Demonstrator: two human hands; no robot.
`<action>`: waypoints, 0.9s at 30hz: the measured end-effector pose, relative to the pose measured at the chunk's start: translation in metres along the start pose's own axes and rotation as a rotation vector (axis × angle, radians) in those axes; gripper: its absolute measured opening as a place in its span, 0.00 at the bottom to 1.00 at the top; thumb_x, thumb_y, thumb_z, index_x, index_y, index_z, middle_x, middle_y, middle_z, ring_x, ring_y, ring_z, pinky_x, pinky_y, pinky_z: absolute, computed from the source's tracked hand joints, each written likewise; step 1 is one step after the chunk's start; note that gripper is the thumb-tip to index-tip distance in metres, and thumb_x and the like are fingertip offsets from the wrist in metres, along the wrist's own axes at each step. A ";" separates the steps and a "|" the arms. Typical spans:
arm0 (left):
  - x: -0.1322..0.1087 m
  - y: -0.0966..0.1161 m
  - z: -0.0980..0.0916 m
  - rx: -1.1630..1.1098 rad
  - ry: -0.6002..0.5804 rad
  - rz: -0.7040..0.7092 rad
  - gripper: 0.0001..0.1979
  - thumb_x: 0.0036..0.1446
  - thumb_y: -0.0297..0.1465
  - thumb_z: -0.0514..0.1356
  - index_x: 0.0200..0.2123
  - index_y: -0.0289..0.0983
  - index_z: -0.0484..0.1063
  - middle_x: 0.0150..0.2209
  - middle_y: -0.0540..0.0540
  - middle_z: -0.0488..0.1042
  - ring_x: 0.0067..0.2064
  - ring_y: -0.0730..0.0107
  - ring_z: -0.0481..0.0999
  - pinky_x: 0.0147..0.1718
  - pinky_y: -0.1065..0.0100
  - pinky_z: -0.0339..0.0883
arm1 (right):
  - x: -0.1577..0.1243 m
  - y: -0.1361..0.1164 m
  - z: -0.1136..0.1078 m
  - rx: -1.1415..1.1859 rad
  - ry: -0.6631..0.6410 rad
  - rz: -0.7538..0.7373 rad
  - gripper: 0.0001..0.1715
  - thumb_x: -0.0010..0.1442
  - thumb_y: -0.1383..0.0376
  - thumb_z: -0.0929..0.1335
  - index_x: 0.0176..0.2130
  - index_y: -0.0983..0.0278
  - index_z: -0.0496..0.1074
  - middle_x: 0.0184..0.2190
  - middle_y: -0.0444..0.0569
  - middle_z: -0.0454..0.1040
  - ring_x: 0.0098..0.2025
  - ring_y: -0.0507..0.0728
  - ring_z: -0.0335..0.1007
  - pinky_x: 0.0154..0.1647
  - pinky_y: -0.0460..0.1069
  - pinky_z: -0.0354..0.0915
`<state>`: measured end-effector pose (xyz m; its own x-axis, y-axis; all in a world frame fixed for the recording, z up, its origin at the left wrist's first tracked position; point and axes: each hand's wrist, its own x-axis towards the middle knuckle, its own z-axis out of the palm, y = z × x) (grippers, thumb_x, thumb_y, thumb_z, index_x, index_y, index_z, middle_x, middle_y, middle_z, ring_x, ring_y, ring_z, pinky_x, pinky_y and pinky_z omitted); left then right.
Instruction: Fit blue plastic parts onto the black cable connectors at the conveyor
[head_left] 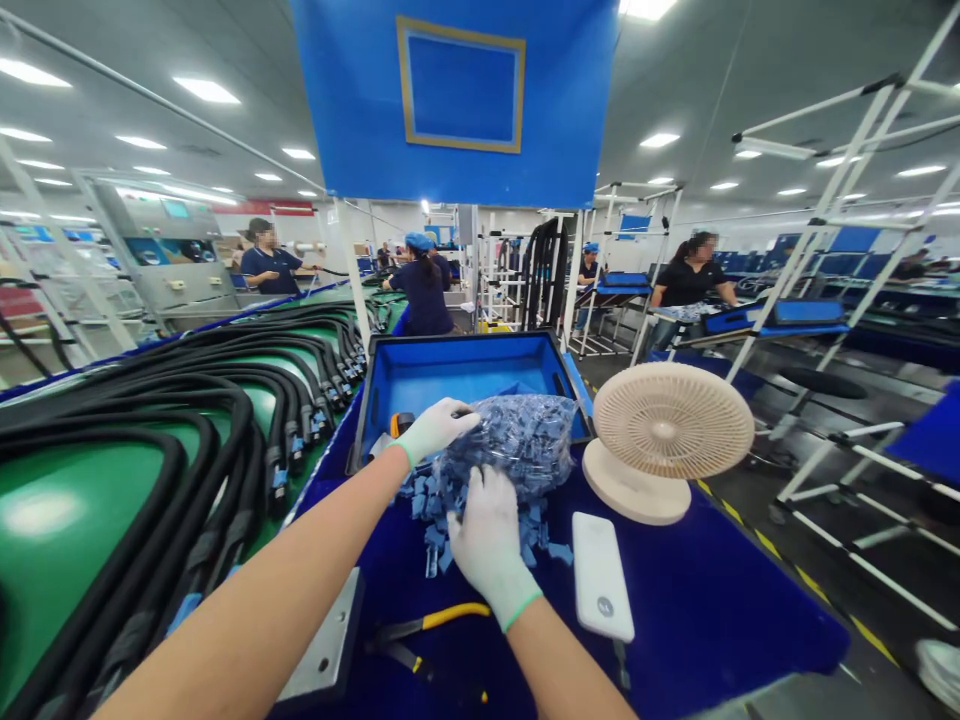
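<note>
A clear plastic bag [525,440] full of small blue plastic pieces lies against the near side of a blue tray. My left hand [437,430], in a white glove, is closed on the bag's upper left edge. Lower down, my right hand [489,530], also gloved, reaches over the loose blue pieces [427,500] and touches the near side of the bag. Its thumb stands apart from the fingers, whose tips are partly lost against the plastic. Loose pieces spread around and under both hands on the dark blue table cover.
Yellow-handled pliers [454,614], a white power bank [602,575] and a beige fan [671,430] lie or stand nearby. The blue tray [420,355] is behind the bag. Black cables [217,420] fill the green table at left. Several people work farther back.
</note>
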<state>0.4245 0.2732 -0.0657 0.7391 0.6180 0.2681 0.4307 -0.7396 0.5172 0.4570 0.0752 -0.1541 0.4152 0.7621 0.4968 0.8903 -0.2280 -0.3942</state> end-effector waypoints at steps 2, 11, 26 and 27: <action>0.003 0.002 0.000 0.001 0.006 -0.002 0.27 0.58 0.50 0.57 0.48 0.37 0.80 0.51 0.39 0.80 0.54 0.52 0.77 0.56 0.62 0.67 | 0.000 -0.003 -0.003 0.014 -0.033 -0.004 0.42 0.56 0.59 0.72 0.65 0.71 0.63 0.59 0.67 0.66 0.62 0.74 0.58 0.66 0.66 0.53; 0.016 -0.005 -0.003 -0.017 0.009 -0.023 0.26 0.52 0.51 0.58 0.45 0.40 0.80 0.49 0.42 0.81 0.52 0.50 0.79 0.53 0.61 0.70 | 0.008 0.006 0.004 0.008 0.000 -0.008 0.41 0.62 0.54 0.68 0.67 0.72 0.59 0.68 0.67 0.57 0.69 0.73 0.50 0.69 0.67 0.52; 0.010 -0.008 0.000 -0.048 0.012 -0.034 0.25 0.52 0.51 0.59 0.46 0.41 0.79 0.51 0.44 0.81 0.54 0.50 0.78 0.58 0.61 0.69 | 0.010 0.001 0.001 0.023 -0.031 -0.081 0.39 0.57 0.52 0.72 0.62 0.66 0.65 0.65 0.64 0.60 0.67 0.73 0.55 0.66 0.69 0.54; 0.010 -0.010 0.001 -0.049 0.015 -0.036 0.26 0.52 0.51 0.59 0.46 0.41 0.79 0.51 0.44 0.81 0.54 0.50 0.78 0.58 0.60 0.69 | 0.008 0.000 0.000 0.044 -0.045 -0.091 0.36 0.57 0.52 0.71 0.60 0.64 0.66 0.64 0.62 0.62 0.65 0.72 0.57 0.65 0.68 0.57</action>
<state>0.4287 0.2863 -0.0689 0.7157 0.6478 0.2608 0.4306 -0.7034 0.5655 0.4607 0.0812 -0.1502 0.3233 0.8052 0.4972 0.9145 -0.1307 -0.3829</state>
